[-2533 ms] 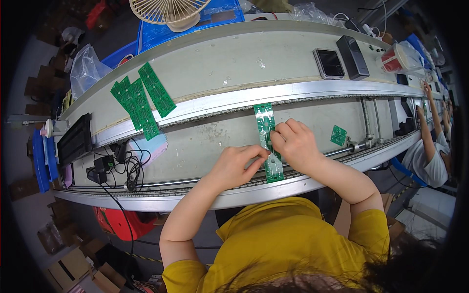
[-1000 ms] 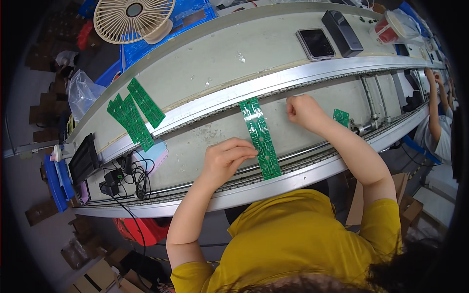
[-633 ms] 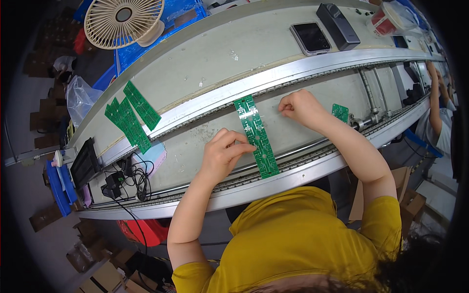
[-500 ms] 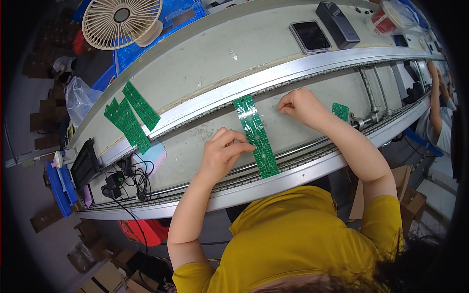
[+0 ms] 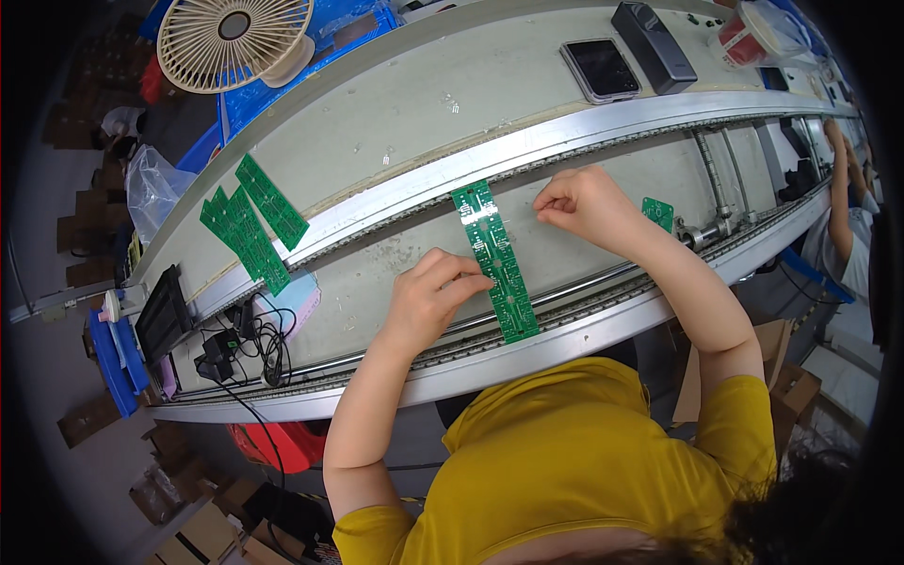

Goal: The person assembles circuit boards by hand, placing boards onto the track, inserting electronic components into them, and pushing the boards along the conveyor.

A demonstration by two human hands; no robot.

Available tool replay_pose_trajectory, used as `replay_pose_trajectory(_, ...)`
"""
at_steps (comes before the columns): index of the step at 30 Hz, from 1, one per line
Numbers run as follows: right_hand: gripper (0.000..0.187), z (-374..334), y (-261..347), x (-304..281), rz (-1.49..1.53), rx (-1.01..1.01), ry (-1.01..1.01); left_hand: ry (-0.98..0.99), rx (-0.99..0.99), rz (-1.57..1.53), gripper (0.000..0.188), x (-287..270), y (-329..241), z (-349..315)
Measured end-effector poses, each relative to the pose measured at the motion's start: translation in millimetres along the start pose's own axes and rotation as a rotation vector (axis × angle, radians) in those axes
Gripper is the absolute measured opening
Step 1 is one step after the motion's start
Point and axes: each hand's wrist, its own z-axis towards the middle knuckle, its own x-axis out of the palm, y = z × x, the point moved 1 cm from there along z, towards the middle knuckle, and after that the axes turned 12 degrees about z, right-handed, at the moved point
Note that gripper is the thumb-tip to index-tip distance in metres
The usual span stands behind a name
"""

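Observation:
A long green circuit board (image 5: 499, 268) lies across the conveyor, its ends resting on the two chain rails. My left hand (image 5: 426, 297) is closed in a pinch, with its fingertips at the board's left edge, about midway along; anything between them is too small to make out. To the right of the board, my right hand (image 5: 582, 209) is also pinched, apart from the board, and whatever it may hold is hidden. A smaller green circuit board (image 5: 657, 215) shows beyond my right forearm.
Several green boards (image 5: 247, 235) lie at the left across the far rail. Black cables with an adapter (image 5: 221, 350) are near them. A phone (image 5: 600, 71), a dark box-shaped device (image 5: 653, 47) and a tub (image 5: 749, 36) stand beyond the far rail. A fan (image 5: 234, 42) is at the upper left.
Both hands have barely moved; the fingers of my left hand have shifted slightly at the board's edge. The board stays where it was.

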Motion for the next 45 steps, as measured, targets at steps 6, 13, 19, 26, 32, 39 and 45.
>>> replay_pose_trajectory(6,0.018,-21,28,10,0.036,-0.214,0.071,0.032,0.038,0.109,0.017,-5,-8,0)
replay_pose_trajectory(13,0.02,-38,27,37,0.026,-0.381,0.128,0.035,0.078,0.177,0.016,-7,-13,1)
replay_pose_trajectory(19,0.02,-39,22,43,0.034,-0.453,0.099,0.047,0.107,0.245,0.016,-10,-16,1)
replay_pose_trajectory(26,0.02,-40,26,38,0.088,-0.42,0.11,0.022,0.129,0.258,0.015,-17,-17,1)
replay_pose_trajectory(32,0.019,-40,32,22,0.162,-0.264,0.157,-0.167,-0.149,0.16,0.016,-31,24,9)
replay_pose_trajectory(39,0.019,-37,24,19,0.214,-0.242,0.216,-0.291,-0.653,0.524,0.011,-37,77,67)
replay_pose_trajectory(45,0.017,-34,12,26,0.219,-0.444,0.246,-0.289,-0.703,0.448,0.012,-22,84,73)
